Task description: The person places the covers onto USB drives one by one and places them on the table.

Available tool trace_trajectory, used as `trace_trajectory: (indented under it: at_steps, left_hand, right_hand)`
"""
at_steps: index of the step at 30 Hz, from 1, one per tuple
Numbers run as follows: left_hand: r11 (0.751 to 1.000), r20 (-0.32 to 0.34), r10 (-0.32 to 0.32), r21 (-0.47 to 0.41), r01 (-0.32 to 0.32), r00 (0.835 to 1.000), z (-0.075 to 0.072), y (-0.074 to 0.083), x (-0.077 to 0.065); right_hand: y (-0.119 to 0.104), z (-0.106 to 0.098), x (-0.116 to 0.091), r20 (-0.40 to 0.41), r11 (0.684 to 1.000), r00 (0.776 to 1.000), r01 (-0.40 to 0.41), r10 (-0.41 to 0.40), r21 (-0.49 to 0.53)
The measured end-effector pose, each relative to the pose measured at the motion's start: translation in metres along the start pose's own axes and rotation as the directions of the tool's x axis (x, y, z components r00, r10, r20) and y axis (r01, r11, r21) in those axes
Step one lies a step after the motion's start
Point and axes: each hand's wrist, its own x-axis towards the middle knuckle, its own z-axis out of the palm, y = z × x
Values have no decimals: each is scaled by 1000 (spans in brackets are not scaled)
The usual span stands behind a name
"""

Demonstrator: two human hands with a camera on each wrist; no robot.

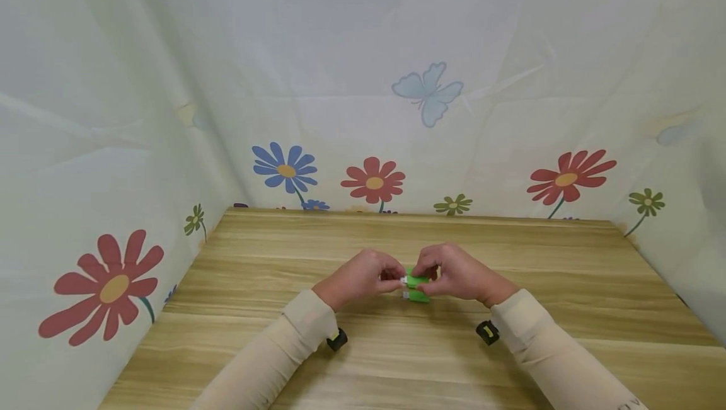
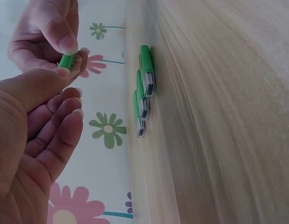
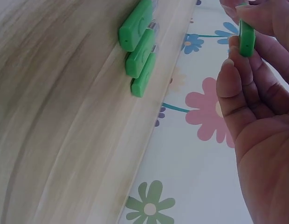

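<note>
Both hands meet over the middle of the table, holding one green USB flash drive (image 3: 247, 39) between them, above the wood. My right hand (image 1: 456, 273) pinches its green body between thumb and fingers. From the other side, the thumb and forefinger of my left hand (image 1: 363, 276) grip the opposite, pale end, mostly covered by the fingertips. Below them, three more such drives lie side by side: one drive (image 2: 146, 60), a second drive (image 2: 140, 84) and a third drive (image 2: 136, 105). Each has a green body and a clear cap over a metal plug.
A wood-grain table (image 1: 272, 252) spreads under the hands. Behind it and at the sides hangs a pale sheet (image 1: 317, 51) printed with flowers and a butterfly. A dark wrist camera (image 1: 337, 339) sits at the left cuff, another camera (image 1: 488, 332) at the right.
</note>
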Motion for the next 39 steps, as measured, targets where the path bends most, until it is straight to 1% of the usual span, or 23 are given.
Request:
trace_trajectory:
  at_steps: [3, 7, 10, 14, 16, 19, 25, 33, 39]
  left_hand:
    - [1000, -11, 1, 26, -1, 1000, 0, -2, 2]
    - [999, -47, 6, 42, -4, 999, 0, -8, 4]
    - [999, -68, -8, 40, 10, 998, 0, -11, 7]
    - [998, -89, -38, 38, 42, 995, 0, -12, 12]
    - [998, -102, -42, 45, 47, 994, 1, -14, 15]
    - [996, -109, -56, 56, 63, 992, 1, -16, 19]
    - [993, -93, -93, 69, 100, 991, 5, -24, 26]
    - [985, -69, -136, 93, 143, 988, 6, -38, 40]
    - [982, -34, -147, 119, 150, 989, 11, -50, 52]
  right_hand:
    - [1, 0, 0, -11, 1000, 1000, -5, 4, -13]
    - [2, 0, 1, -52, 999, 998, -23, 21, -31]
    - [4, -3, 2, -81, 998, 996, -43, 40, -36]
    - [11, -7, 3, -104, 999, 994, -34, 29, -39]
    - [15, -7, 3, -116, 999, 993, -29, 25, -35]
    - [21, -6, 5, -124, 999, 991, -46, 43, -29]
    - [29, -4, 7, -136, 994, 986, -106, 101, -31]
    - [39, 0, 12, -167, 986, 973, -167, 162, -18]
    - [47, 2, 14, -155, 980, 968, -198, 195, -2]
